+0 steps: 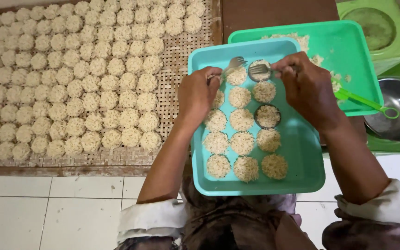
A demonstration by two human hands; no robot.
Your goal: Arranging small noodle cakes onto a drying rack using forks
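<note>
Noodle round [259, 70] in its ring mould needs gentle, even pressing from both forks, each hand's grip clenched on one: left hand [197, 95], right hand [307, 88].

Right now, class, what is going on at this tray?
A person bends over a turquoise tray holding rows of small round noodle cakes. Each hand holds a fork: the left hand has one at the top row, and the right hand presses another into a round ring mould. A second ring sits lower down. A woven mat on the left is covered with finished cakes; a green tray lies behind.
</note>
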